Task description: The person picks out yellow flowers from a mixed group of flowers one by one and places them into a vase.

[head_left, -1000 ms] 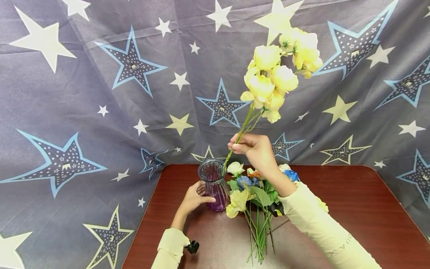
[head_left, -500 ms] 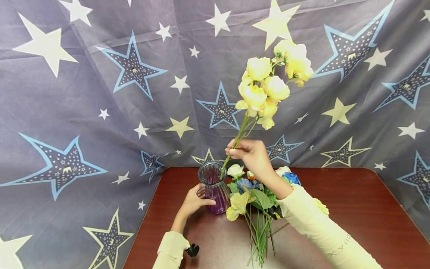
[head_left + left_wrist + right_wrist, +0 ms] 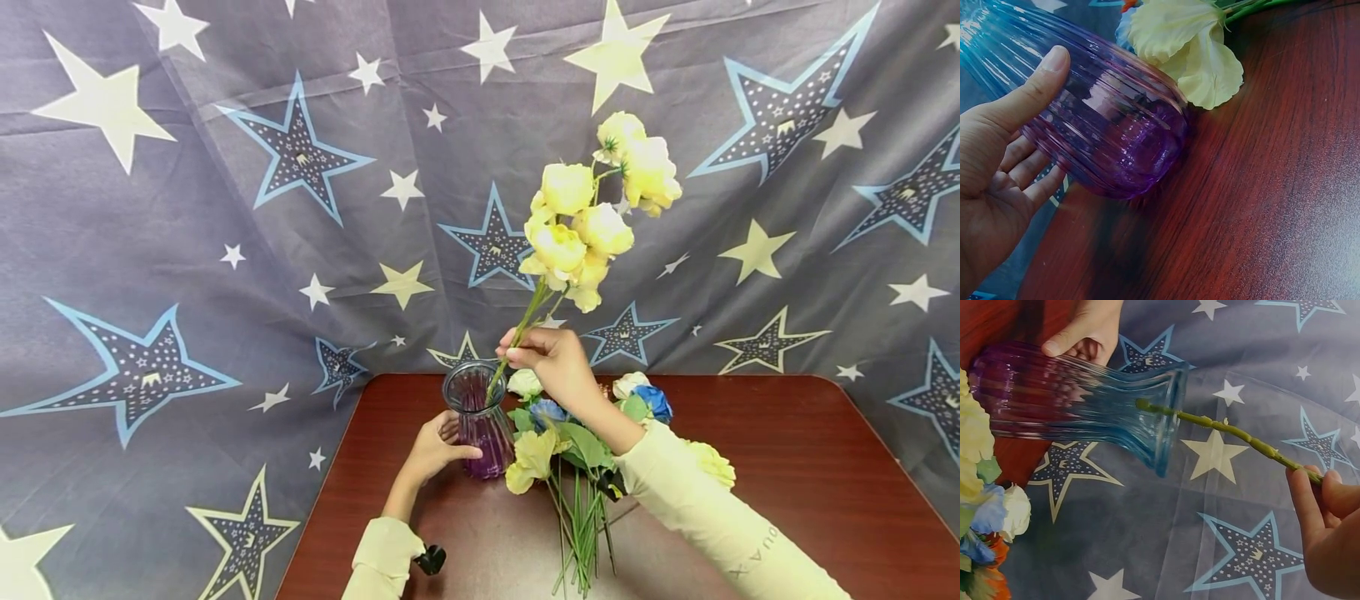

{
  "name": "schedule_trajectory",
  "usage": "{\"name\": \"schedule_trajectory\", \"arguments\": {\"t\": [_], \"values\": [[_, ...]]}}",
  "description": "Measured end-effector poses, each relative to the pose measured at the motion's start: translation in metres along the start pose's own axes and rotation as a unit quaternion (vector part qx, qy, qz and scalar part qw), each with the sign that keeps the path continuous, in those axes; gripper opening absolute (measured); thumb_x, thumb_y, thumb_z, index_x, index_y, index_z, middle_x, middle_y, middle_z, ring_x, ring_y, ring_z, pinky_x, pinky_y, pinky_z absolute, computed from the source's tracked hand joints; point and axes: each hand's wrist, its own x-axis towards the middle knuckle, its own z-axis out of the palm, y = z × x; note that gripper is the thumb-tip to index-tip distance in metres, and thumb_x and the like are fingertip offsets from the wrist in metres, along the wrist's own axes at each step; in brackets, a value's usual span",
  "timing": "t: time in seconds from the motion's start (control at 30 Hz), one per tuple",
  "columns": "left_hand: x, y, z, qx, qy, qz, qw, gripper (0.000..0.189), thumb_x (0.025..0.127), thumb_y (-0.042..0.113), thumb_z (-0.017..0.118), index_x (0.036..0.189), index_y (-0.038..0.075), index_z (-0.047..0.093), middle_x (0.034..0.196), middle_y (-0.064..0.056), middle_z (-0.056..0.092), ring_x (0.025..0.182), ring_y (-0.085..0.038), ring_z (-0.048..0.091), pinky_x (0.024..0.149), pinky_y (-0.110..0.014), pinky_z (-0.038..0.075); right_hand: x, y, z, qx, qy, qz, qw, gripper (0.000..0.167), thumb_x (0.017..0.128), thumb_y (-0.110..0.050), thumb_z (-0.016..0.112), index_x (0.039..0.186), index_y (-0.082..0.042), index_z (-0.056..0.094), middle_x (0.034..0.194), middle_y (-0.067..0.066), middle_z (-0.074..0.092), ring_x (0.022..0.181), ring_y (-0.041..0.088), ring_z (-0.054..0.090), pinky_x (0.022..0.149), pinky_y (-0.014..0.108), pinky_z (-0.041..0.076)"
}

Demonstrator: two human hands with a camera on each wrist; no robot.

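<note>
A ribbed glass vase (image 3: 486,433), blue at its flared mouth and purple at the base, stands upright on the table. My left hand (image 3: 435,450) holds it from the left; in the left wrist view the thumb lies across the glass (image 3: 1116,119) and the fingers go behind. With thumb and fingertips my right hand (image 3: 555,362) pinches the green stem (image 3: 1229,429) of a spray of pale yellow flowers (image 3: 577,233). The spray leans up to the right. In the right wrist view the stem's lower end is inside the vase's mouth, apart from the base.
Right of the vase, a pile of flowers lies on the red-brown table (image 3: 780,467), including a yellow bloom (image 3: 531,458), a blue rose (image 3: 654,402) and a white one (image 3: 525,383). Their stems (image 3: 581,533) point to the near edge. Behind hangs a grey star-patterned cloth (image 3: 360,233).
My right hand and the yellow spray have come down and slightly left, bringing the stem end from the vase's rim into its mouth. The left hand keeps its hold on the vase.
</note>
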Motion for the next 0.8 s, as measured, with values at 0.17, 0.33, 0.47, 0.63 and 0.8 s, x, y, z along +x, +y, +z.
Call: {"name": "schedule_trajectory", "arguments": {"t": [0.17,0.33,0.47,0.63,0.8], "values": [[0.001,0.001,0.0,-0.001,0.006,-0.008,0.9999,0.066,0.071,0.001,0.091,0.129,-0.002,0.059,0.131,-0.022,0.067,0.128,-0.035,0.062,0.114,-0.049,0.047,0.0,0.005,0.005,-0.019,-0.009,-0.002,0.9998,0.012,0.092,0.004,0.068,0.102,0.008,0.074,0.1,0.023,0.077,0.094,0.035,0.076,0.08,0.027,0.064],[0.0,0.002,0.001,0.0,0.006,-0.009,0.9999,0.066,0.071,0.0,0.09,0.13,-0.002,0.059,0.131,-0.023,0.066,0.128,-0.036,0.061,0.114,-0.05,0.047,-0.001,0.011,0.011,-0.048,-0.015,-0.003,0.9987,0.01,0.092,0.002,0.069,0.1,0.004,0.076,0.098,0.019,0.078,0.093,0.031,0.076,0.081,0.027,0.064],[-0.001,0.001,0.001,0.0,0.004,-0.008,1.0,0.066,0.072,0.0,0.09,0.13,-0.003,0.058,0.132,-0.023,0.066,0.129,-0.036,0.061,0.114,-0.05,0.047,-0.002,0.016,0.016,-0.066,-0.02,0.008,0.9976,0.01,0.093,0.0,0.069,0.098,0.001,0.077,0.097,0.016,0.079,0.093,0.028,0.076,0.081,0.027,0.064],[-0.001,0.002,0.001,0.0,0.007,-0.014,0.9999,0.067,0.072,0.001,0.091,0.13,-0.002,0.059,0.132,-0.022,0.066,0.129,-0.035,0.061,0.115,-0.049,0.046,-0.005,0.022,0.019,-0.086,-0.034,0.011,0.9956,0.01,0.095,-0.003,0.067,0.098,-0.002,0.077,0.097,0.012,0.079,0.093,0.025,0.076,0.081,0.028,0.064],[-0.001,0.001,0.001,0.003,0.007,-0.013,0.9999,0.067,0.071,0.002,0.091,0.129,-0.002,0.059,0.131,-0.022,0.066,0.129,-0.035,0.061,0.115,-0.05,0.046,-0.006,0.028,0.023,-0.122,-0.048,-0.012,0.9913,0.011,0.097,-0.005,0.066,0.099,-0.005,0.077,0.096,0.009,0.078,0.089,0.024,0.074,0.078,0.032,0.064]]}}
